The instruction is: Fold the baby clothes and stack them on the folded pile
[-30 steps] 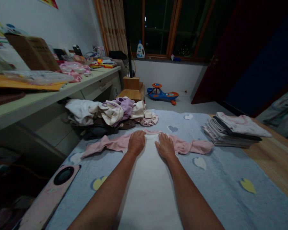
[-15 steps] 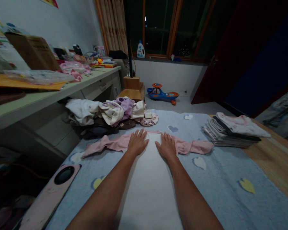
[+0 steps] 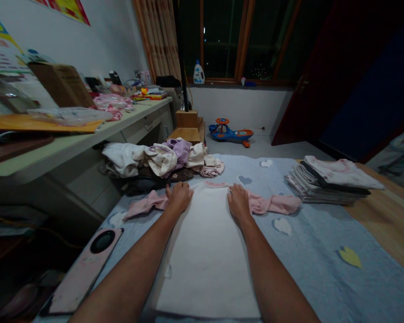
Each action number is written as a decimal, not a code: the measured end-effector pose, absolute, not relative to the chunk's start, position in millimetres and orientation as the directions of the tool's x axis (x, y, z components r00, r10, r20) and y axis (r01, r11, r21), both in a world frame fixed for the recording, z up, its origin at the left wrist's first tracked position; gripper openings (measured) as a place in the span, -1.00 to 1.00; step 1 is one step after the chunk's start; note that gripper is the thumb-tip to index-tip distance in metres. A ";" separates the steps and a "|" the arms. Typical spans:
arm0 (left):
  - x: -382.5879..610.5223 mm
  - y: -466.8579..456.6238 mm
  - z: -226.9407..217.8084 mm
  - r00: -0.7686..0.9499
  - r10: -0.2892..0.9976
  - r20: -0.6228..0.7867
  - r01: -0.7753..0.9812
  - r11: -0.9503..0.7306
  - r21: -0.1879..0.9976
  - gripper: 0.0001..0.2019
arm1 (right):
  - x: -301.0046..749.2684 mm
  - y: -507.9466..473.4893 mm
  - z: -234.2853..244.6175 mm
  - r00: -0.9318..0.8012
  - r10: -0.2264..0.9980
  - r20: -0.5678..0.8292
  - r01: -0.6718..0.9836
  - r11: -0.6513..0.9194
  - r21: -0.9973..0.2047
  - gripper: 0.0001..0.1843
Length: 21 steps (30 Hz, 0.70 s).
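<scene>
A long-sleeved shirt [image 3: 208, 251] with a white body, pink collar and pink sleeves lies spread out on the bed, collar away from me. My left hand [image 3: 180, 197] rests palm down where the left sleeve joins the body, its fingers slightly bent and apart. On the opposite shoulder lies my right hand [image 3: 239, 202], also palm down with loosely bent fingers. Both sleeves stretch outward past my hands. The fingertips press on the fabric, and neither hand visibly lifts it.
A patterned blue blanket [image 3: 309, 255] covers the bed. Behind the shirt is a heap of rumpled clothes [image 3: 161, 159]. Folded clothes [image 3: 330, 184] are stacked at the right. A pink phone [image 3: 85, 271] lies at the left edge, beside a cluttered desk [image 3: 121, 128].
My left hand has slid left, off the chest toward the sleeve. The fingers of both hands are more bent. My view has shifted slightly, showing the shirt's lower hem.
</scene>
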State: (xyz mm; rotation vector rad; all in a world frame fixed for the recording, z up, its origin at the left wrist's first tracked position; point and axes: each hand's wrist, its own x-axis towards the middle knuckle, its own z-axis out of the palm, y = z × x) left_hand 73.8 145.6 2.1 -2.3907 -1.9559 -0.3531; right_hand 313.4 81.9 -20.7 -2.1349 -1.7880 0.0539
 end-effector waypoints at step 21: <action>62.8 151.7 4.8 0.345 0.930 0.129 0.901 -0.366 0.233 -0.62 | 324.8 78.3 -21.5 0.271 0.947 0.174 0.946 -0.229 -0.228 -0.65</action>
